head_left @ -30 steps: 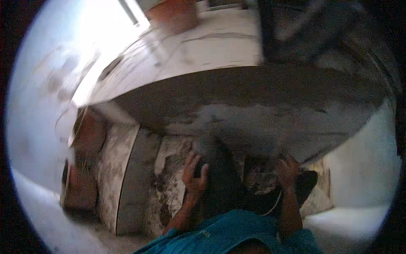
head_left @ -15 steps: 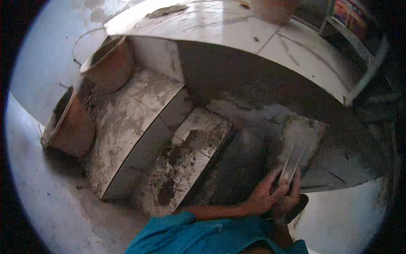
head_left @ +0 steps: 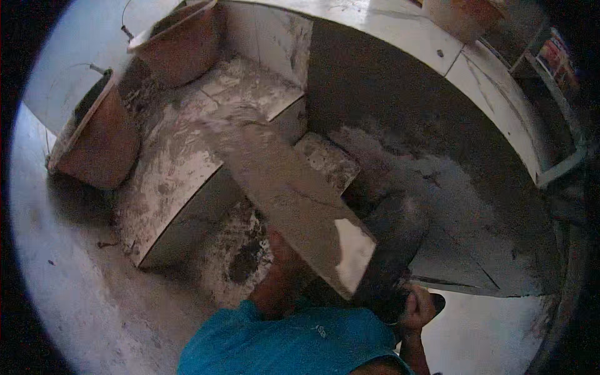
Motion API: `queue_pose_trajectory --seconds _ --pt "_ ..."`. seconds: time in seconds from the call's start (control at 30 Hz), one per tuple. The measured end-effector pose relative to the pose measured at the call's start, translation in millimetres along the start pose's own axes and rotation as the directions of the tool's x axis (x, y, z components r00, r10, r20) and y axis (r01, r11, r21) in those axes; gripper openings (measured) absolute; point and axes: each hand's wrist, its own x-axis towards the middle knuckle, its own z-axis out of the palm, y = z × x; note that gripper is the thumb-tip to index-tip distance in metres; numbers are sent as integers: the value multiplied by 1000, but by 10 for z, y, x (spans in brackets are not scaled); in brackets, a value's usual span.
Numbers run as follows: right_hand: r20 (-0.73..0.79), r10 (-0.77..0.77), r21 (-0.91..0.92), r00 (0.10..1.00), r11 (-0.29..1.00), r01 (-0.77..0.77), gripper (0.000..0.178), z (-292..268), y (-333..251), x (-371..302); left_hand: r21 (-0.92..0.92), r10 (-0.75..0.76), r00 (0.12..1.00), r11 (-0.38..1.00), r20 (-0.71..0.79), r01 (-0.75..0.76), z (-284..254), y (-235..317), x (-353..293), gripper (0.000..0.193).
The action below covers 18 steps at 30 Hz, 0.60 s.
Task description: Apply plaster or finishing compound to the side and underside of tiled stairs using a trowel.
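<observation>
A long flat rectangular slab (head_left: 287, 181), coated in grey-brown mortar, slants across the middle of the head view. A bare pale patch shows at its near end, and its far end is smeared by motion. My left hand (head_left: 279, 247) is at the slab's near-left long edge, supporting it, with the fingers mostly hidden behind it. Lower right, apart from the slab, my right hand (head_left: 417, 307) is closed; what it holds, if anything, I cannot make out. Beyond the slab, a mortar-spotted step (head_left: 325, 159) shows in part.
Two brownish buckets, one nearer (head_left: 103, 140) and one farther (head_left: 181, 47), stand at the left by a higher tiled step (head_left: 165, 187). A dark curved wall (head_left: 400, 87) bounds the right, topped by a pale tiled ledge (head_left: 494, 94). Another bucket-like container (head_left: 462, 15) stands on the ledge.
Both hands were together at the right on a pale, narrow object. Now they are apart: my left hand has moved left with the mortar-coated slab across the steps; my right stays low.
</observation>
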Motion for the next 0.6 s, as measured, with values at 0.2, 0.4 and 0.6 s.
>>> queue_pose_trajectory --seconds 0.2,0.4,0.6 --pt "-306 439 -452 845 714 -534 37 170 1542 -1063 501 334 942 813 11 -295 -870 -238 121 38" --pt "-451 577 -450 681 512 -732 35 121 2071 -1832 539 343 926 755 160 -373 -479 3 262 37" --pt "-461 643 -336 612 512 -790 32 148 1795 -1534 630 461 883 659 95 -412 -484 -75 565 38"
